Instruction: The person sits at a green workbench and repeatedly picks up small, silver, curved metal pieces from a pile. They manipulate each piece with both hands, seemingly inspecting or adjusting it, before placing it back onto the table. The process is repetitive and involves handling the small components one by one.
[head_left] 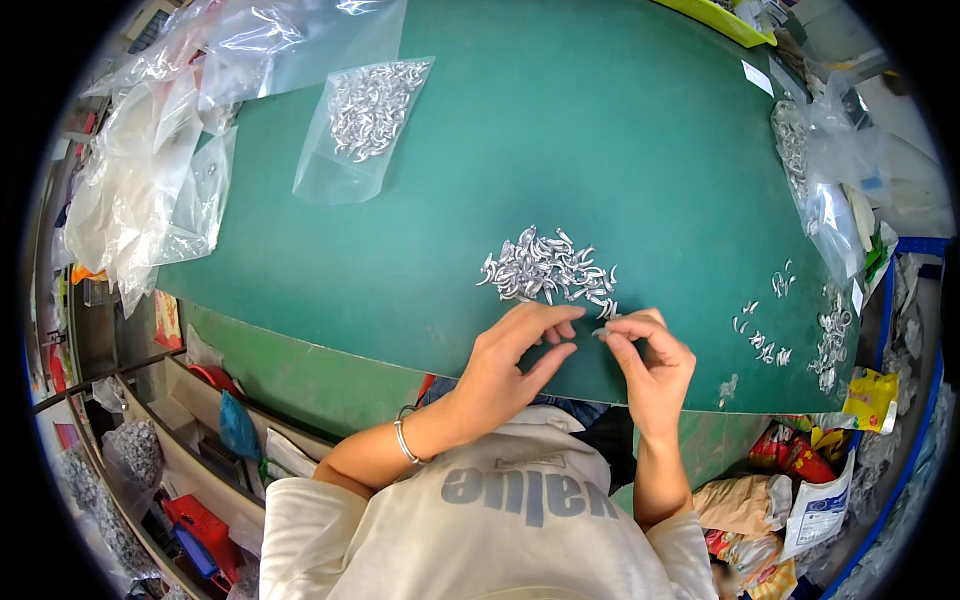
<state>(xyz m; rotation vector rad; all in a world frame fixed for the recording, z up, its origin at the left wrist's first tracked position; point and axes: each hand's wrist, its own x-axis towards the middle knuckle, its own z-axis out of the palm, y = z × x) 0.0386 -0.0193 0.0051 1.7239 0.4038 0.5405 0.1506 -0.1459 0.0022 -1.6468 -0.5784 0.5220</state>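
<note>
A heap of small curved silvery metal pieces (540, 266) lies on the green tabletop (560, 120), just beyond my hands. My left hand (515, 352) rests near the table's front edge with thumb and fingers apart and nothing between them. A bracelet (403, 438) circles that wrist. To its right, my right hand (650, 368) pinches a small silvery metal piece (600, 333) between thumb and fingertips. The piece sits close to the near right side of the heap. Its exact shape is too small to tell.
A clear bag of similar metal pieces (375, 110) lies at the far left, near large plastic sheets (140, 190). Small groups of pieces (832, 335) lie at the right edge, below more plastic bags (835, 215). A yellow-green tray (715, 18) stands at the back.
</note>
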